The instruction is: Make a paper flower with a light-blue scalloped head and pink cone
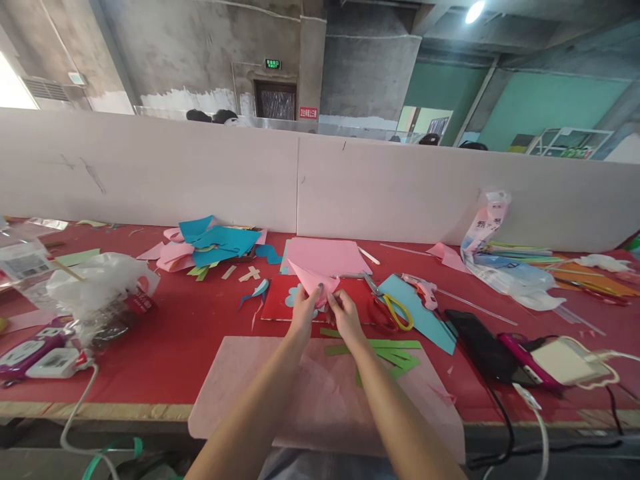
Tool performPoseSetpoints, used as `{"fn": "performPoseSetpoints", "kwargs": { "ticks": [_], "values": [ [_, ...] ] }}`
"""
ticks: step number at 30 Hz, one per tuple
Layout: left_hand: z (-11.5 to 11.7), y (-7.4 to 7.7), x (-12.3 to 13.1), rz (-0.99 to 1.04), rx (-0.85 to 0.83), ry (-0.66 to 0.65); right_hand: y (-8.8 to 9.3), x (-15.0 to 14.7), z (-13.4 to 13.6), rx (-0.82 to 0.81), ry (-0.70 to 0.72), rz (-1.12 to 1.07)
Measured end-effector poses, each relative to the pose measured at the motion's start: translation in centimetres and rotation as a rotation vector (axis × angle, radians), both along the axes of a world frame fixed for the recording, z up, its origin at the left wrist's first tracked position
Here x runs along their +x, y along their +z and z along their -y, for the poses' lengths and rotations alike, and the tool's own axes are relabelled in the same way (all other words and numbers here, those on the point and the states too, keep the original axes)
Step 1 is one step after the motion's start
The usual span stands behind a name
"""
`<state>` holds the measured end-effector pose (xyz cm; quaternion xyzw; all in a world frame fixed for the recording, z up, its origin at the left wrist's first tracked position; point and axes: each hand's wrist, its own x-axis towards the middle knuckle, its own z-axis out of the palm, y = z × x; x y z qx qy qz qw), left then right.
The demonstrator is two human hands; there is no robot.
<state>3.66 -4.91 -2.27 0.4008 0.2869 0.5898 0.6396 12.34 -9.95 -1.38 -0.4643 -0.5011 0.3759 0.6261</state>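
Note:
Between my hands a pink sheet of paper (314, 277) is bent into a cone-like shape, its point toward the upper left. My left hand (304, 308) grips its left lower side, and my right hand (344, 312) pinches the lower right corner. Beneath them lies a red board (274, 300) with a light blue paper shape (291, 297) on it, partly hidden by my hands. Green paper strips (395, 353) lie below my right hand on a pale pink sheet (240, 373). Scissors with yellow and red handles (400, 313) rest just right of the board.
Behind the board is a stack of pink paper (330, 253). A pink glue gun (423, 290) lies on blue paper (415, 310). Blue and pink scraps (220, 241) are at left, near a plastic bag (100, 287). A black phone (480, 347) and cables lie right. A white partition (375, 193) stands behind.

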Motion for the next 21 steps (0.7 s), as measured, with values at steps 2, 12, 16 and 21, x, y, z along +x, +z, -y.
{"fn": "performPoseSetpoints", "kwargs": {
  "ticks": [2, 12, 16, 21],
  "values": [
    [0.0, 0.1, 0.0, 0.002, -0.014, 0.009, -0.1, 0.0, -0.1, 0.001, -0.008, 0.006],
    [0.4, 0.9, -0.2, -0.106, 0.054, 0.14, 0.8, 0.1, 0.2, -0.037, -0.235, -0.031],
    [0.9, 1.1, -0.2, -0.199, 0.173, 0.176, 0.7, 0.2, 0.2, -0.031, -0.295, 0.017],
    [1.0, 1.2, -0.1, -0.268, 0.217, 0.177, -0.7, 0.8, -0.5, -0.034, -0.279, 0.05]
  ]
}}
